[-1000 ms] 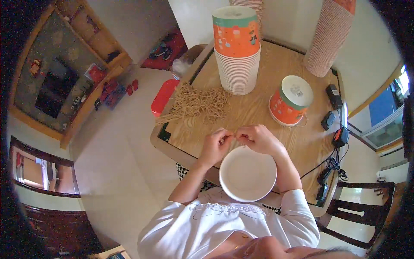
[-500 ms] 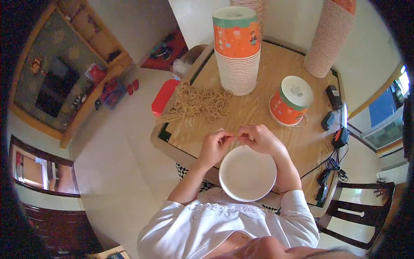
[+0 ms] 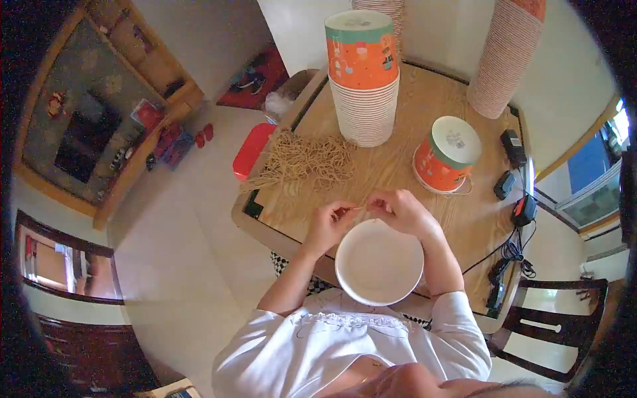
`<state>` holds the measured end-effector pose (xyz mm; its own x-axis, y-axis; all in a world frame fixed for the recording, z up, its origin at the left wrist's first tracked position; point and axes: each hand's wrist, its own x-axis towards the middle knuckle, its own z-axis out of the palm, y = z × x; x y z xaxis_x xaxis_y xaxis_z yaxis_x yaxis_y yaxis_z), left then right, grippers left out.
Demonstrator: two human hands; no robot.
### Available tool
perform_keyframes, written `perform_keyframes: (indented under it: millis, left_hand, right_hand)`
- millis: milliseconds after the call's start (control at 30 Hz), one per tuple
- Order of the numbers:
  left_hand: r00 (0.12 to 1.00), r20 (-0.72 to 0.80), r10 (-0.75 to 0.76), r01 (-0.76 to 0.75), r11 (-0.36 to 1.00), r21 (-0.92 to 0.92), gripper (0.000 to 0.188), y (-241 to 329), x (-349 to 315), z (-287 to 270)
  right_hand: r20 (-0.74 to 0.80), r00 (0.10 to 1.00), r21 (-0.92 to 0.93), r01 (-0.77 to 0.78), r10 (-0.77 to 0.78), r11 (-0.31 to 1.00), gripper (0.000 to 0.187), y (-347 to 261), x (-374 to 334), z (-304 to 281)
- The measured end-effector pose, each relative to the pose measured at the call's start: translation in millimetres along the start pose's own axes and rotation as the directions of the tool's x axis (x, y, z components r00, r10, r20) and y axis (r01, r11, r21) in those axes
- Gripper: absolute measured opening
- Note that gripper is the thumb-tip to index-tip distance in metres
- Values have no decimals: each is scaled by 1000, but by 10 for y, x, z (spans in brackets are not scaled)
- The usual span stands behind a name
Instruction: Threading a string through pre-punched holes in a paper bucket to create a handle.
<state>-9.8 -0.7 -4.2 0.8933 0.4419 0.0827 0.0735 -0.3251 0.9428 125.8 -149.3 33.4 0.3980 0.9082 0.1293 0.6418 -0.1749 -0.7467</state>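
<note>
Above the far rim of a round white paper bucket (image 3: 378,268), my two hands work close together on a short piece of thin tan twine (image 3: 360,207). My left hand (image 3: 330,224) pinches one end between thumb and finger. Its other end is in the closed fingers of my right hand (image 3: 401,211), whose wrist passes over the bucket's right rim. The bucket rests at the near table edge, its pale inside facing up; its outside is hidden. Left of centre on the table lies a tangled heap of twine (image 3: 306,161).
A tall stack of orange and white paper buckets (image 3: 363,79) stands upside down at the back, and another stack (image 3: 507,60) leans at the wall. One upturned bucket (image 3: 443,156) has twine at its rim. Black adapters and cables (image 3: 509,255) line the right edge, beside a dark chair (image 3: 554,325).
My hands have drawn slightly apart, so the twine shows between them. The white bucket has shifted slightly away from me.
</note>
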Motion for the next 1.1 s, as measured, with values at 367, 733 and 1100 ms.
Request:
perform_keyframes:
  millis: [367, 733, 1100]
  left_hand:
    - [997, -57, 59, -58, 998, 8, 11, -324, 125, 89]
    - [995, -2, -96, 93, 965, -245, 9, -778, 257, 248]
    - [998, -19, -54, 51, 991, -126, 11, -878, 212, 226]
  right_hand:
    - [139, 984, 328, -155, 115, 932, 12, 97, 132, 63]
    - [120, 989, 449, -133, 88, 883, 11, 457, 228, 381]
    - [9, 997, 354, -76, 78, 932, 13, 317, 173, 551]
